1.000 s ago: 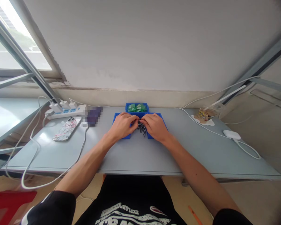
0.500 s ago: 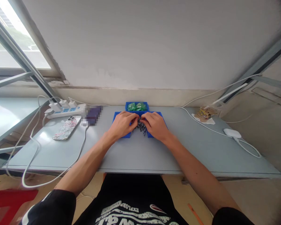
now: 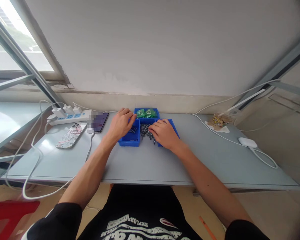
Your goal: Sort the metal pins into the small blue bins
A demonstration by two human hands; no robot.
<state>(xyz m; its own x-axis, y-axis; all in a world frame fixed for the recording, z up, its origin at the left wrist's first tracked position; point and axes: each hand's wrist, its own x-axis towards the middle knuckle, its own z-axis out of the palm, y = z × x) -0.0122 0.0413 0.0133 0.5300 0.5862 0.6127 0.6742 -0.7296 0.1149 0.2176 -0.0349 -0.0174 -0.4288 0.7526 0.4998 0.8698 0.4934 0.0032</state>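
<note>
My left hand (image 3: 122, 124) hovers over the left blue bin (image 3: 129, 144), thumb and forefinger close together; anything between them is too small to make out. A few thin metal screws (image 3: 133, 130) lie in that bin. Loose dark screws (image 3: 145, 129) are heaped on the table between the two front bins. At the right edge of this heap is my right hand (image 3: 164, 132), fingers curled and tips drawn together, their contents hidden. It covers much of the right blue bin (image 3: 174, 127). Behind, another blue bin (image 3: 147, 109) holds green packets (image 3: 150, 113).
On the left lie a power strip (image 3: 82, 116) with chargers, a patterned phone (image 3: 71, 135) and a dark phone (image 3: 101, 122) on a white cable. On the right are a brown crumpled packet (image 3: 218, 122) and a white charger (image 3: 248, 142) with its cord. A wall rises behind the table.
My hands were together over the screw heap. The left has moved away leftward over the left bin, uncovering its inside and more of the heap. The right has stayed nearly in place.
</note>
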